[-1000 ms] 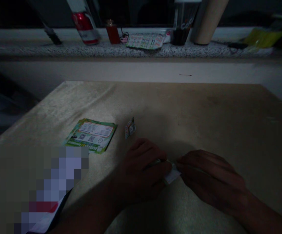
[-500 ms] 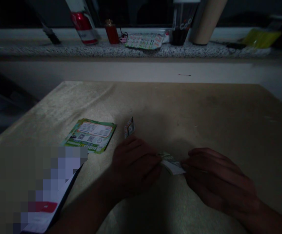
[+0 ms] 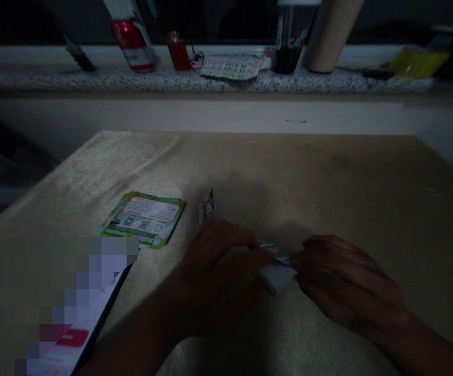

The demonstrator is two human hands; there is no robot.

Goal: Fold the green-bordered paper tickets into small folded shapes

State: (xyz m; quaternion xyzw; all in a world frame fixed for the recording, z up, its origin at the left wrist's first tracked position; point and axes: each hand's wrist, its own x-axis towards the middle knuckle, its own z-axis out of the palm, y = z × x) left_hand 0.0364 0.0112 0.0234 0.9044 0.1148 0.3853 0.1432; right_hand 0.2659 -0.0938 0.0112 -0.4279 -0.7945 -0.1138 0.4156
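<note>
Between my hands, just over the table, is a small folded piece of paper (image 3: pixel 279 275), pale on its inner side with green print on its edges. My left hand (image 3: pixel 221 274) is closed on its left side, the fingers hiding part of it. My right hand (image 3: pixel 347 284) pinches the right corner between thumb and fingertips. Behind my left hand stands a small printed folded paper (image 3: pixel 206 206), its lower part hidden. To the left lies a stack of green printed leaflets (image 3: pixel 150 215).
A flat object with a dark edge and a red patch (image 3: pixel 73 337), partly pixelated, lies at the lower left of the table (image 3: pixel 308 172). Along the granite sill (image 3: pixel 132 81) stand a red can (image 3: pixel 132 44), a red jar (image 3: pixel 178 52), a dark-filled cup (image 3: pixel 291 47) and a tan cylinder (image 3: pixel 330 42).
The folded paper between my hands has opened wider, showing more of its pale side. My left fingers have shifted and spread along it; the right hand stays nearly in place.
</note>
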